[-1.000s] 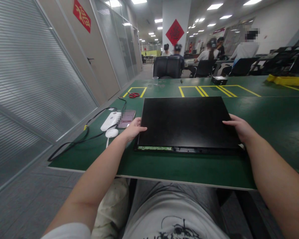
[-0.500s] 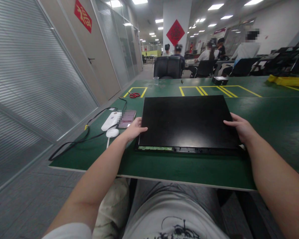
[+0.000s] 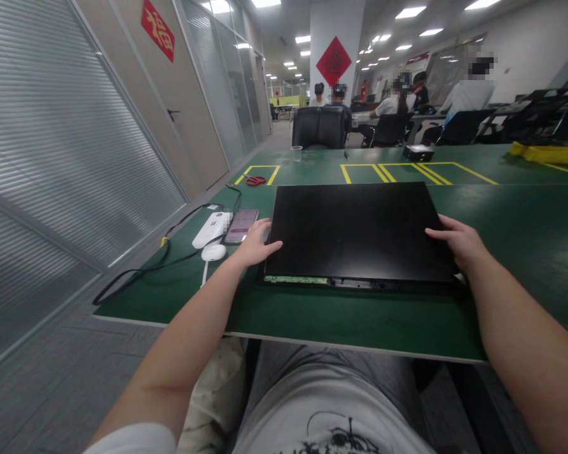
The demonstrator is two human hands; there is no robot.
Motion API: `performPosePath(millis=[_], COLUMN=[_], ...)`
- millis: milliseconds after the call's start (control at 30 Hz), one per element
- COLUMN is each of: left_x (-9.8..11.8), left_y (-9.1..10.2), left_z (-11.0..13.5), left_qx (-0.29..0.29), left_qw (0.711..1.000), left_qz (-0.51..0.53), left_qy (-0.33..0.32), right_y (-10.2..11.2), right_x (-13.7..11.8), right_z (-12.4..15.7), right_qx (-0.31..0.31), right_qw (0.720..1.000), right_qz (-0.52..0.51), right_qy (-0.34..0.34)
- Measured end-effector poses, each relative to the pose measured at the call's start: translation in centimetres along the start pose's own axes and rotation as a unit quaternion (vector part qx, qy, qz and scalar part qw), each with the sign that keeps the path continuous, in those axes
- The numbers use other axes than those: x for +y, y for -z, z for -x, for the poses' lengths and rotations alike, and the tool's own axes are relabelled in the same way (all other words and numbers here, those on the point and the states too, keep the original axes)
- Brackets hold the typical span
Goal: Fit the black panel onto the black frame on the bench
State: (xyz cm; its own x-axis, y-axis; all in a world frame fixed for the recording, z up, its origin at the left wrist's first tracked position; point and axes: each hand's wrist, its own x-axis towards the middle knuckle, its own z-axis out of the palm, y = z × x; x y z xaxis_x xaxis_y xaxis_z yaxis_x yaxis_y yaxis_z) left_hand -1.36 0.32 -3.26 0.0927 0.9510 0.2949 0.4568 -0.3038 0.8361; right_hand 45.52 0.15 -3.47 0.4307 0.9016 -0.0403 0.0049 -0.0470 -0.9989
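Note:
A black flat display panel (image 3: 355, 230) lies in front of me on the green table, and a strip of green circuit board (image 3: 296, 279) shows along its near edge. My left hand (image 3: 257, 244) grips the panel's left side, thumb on the top face and fingers at the edge. On the opposite side my right hand (image 3: 461, 243) holds the right edge, its thumb also over the top. The fingers under each edge are partly hidden. A dark frame appears beneath the panel's near edge.
Left of the panel are a phone (image 3: 242, 226), a white device (image 3: 211, 229), a white round-ended case (image 3: 213, 253) and a black cable (image 3: 146, 270). Red scissors (image 3: 255, 181), a clear cup (image 3: 296, 153), a small box (image 3: 418, 153) and yellow material (image 3: 546, 153) lie farther back. Several people sit beyond.
The panel has shifted very slightly, its left edge moving a little to the right. My left hand has moved slightly with it; my right hand is almost unchanged.

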Motion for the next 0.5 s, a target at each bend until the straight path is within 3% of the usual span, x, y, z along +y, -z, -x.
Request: performPosePath(millis=[300, 500], left_x=[-0.56, -0.91], left_y=[-0.56, -0.85], left_z=[-0.06, 0.03], left_qx=[0.014, -0.001], left_qw=[0.999, 0.998], left_qz=[0.017, -0.042], left_qy=[0.037, 0.056], right_y=[-0.35, -0.28], right_x=[0.09, 0.07], right_z=[0.40, 0.33], right_qx=[0.005, -0.001], right_qw=[0.998, 0.995], right_qz=[0.052, 0.077], right_qy=[-0.036, -0.065])
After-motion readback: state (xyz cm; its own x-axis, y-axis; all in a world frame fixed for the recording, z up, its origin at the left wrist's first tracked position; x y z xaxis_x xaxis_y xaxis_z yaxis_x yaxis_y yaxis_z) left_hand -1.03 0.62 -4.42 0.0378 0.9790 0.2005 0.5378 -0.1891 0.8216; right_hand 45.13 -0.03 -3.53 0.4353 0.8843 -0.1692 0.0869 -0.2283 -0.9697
